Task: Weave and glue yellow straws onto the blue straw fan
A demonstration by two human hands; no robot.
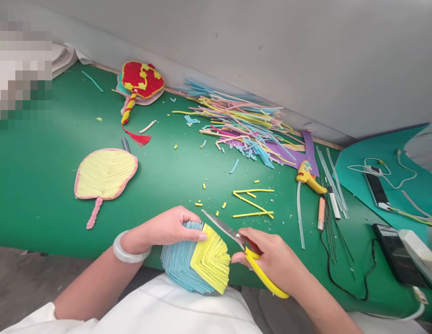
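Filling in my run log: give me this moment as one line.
left hand: grips blue-and-yellow woven piece | right hand: holds yellow-handled scissors, blades at piece's yellow edge | green table: colored strips, yellow fan

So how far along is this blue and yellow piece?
Two fans look finished: the red tasselled fan and the yellow fan with pink rim and handle. In hand: left hand holds the blue-and-yellow panel, right hand holds the scissors at its top edge. It has no rim or handle yet.

We saw bright, even light over the green table [45, 195], a pale sheen near its middle, and only soft, short shadows. Edges bowed toward the corners, and a pixelated patch [21, 69] masked the upper left.
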